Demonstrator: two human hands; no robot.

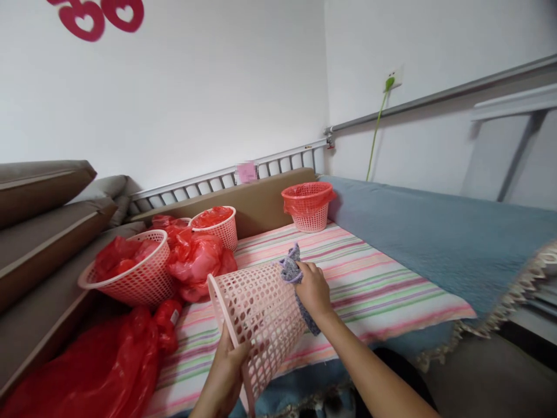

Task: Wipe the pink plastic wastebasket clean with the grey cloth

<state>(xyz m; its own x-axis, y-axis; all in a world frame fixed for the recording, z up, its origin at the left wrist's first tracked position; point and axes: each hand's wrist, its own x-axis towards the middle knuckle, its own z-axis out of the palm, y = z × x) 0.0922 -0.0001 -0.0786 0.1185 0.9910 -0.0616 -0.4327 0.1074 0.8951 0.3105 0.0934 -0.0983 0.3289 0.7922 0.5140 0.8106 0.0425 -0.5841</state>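
A pink perforated plastic basket (265,310) lies tilted on its side in front of me, its open rim facing left. My left hand (228,366) is closed on that rim, thumb on the outside of the wall. In my right hand (313,290) is a bunched grey cloth with purple edging (290,270), pressed against the basket's base end. Part of the cloth hangs down behind the hand. Beneath the basket spreads a striped cloth (369,284) in pink, green and white.
At left stand pink baskets (159,278) holding red plastic bags, with loose red bags (108,366) and a red bag roll (167,325) nearby. Another basket lined in red (311,220) stands at the back. Cushions (39,249) flank the left; a blue-covered surface (426,232) extends right.
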